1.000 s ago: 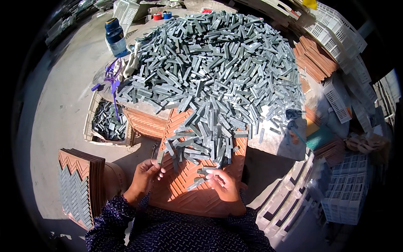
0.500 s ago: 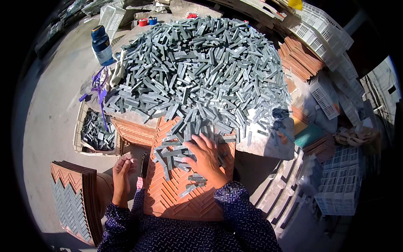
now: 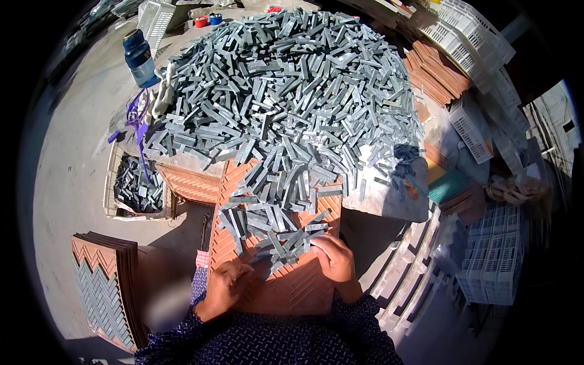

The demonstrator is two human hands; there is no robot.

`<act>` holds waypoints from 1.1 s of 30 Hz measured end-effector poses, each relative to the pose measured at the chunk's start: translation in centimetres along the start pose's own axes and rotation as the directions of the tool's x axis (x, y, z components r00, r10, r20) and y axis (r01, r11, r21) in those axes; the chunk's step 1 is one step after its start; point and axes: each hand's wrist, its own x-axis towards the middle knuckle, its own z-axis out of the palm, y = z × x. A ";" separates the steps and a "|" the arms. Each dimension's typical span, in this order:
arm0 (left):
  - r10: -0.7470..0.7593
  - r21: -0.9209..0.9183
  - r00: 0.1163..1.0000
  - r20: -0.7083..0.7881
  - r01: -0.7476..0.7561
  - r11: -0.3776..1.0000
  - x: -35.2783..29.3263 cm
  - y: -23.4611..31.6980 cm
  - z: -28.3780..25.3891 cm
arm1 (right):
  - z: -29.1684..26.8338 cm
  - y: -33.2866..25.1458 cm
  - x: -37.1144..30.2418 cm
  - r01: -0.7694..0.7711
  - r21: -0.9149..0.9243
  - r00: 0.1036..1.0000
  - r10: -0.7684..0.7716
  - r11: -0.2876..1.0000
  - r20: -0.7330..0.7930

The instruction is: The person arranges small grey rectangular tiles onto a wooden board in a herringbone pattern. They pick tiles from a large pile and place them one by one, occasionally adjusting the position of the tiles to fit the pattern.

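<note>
A terracotta-coloured board (image 3: 313,283) with herringbone grooves lies before me, its near end against my body. Loose grey stone strips (image 3: 267,218) are heaped over its middle and far part. My left hand (image 3: 226,287) is over the board's near left side, fingers curled together; whatever they hold, if anything, is hidden. At the right edge of the loose strips, my right hand (image 3: 336,260) has its thumb and fingers closed at the end of a grey stone strip (image 3: 316,230). Beyond the board rises a large pile of the same strips (image 3: 292,79) on a table.
Boards filled with grey strips (image 3: 97,292) stand stacked at the left. A white crate (image 3: 109,204) holds dark strips. A blue bottle (image 3: 140,59) stands at the table's left. Terracotta boards (image 3: 435,73), white crates (image 3: 471,131) and a slatted pallet (image 3: 398,277) are on the right.
My right hand has drawn back from the strips toward the board's right side, and its spread fingers have closed. My left hand has moved right, onto the board. Strips have shifted nearer me.
</note>
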 end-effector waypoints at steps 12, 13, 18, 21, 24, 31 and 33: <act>0.117 0.196 0.992 -0.049 -0.105 0.975 3.1 1.7 2.5 | 2.5 -0.2 1.0 0.124 -0.164 0.985 -0.101 0.979 0.140; 0.133 0.221 0.989 -0.063 -0.116 0.968 3.7 2.1 2.6 | 2.8 -0.6 1.4 0.134 -0.189 0.980 -0.102 0.973 0.171; 0.019 0.130 0.998 -0.056 -0.012 0.991 4.0 0.2 2.3 | 1.5 -2.7 2.5 0.103 0.068 0.993 -0.106 0.992 0.044; -0.062 0.065 0.997 0.035 0.060 0.996 3.2 -0.1 0.9 | 0.1 -3.0 0.3 -0.162 0.092 0.976 0.146 0.982 0.163; -0.082 0.153 0.997 -0.010 0.083 0.985 2.8 0.2 0.1 | 0.6 -1.6 -2.2 -0.060 -0.023 0.993 0.062 0.998 0.101; 0.011 0.194 0.999 -0.048 -0.002 0.981 0.8 -0.6 1.0 | 1.9 -2.0 -4.3 -0.164 -0.228 0.958 0.210 0.960 0.195; 0.049 0.208 0.997 -0.063 -0.035 0.978 0.8 -0.6 1.7 | 1.5 -3.5 -4.0 -0.138 -0.245 0.967 0.184 0.960 0.177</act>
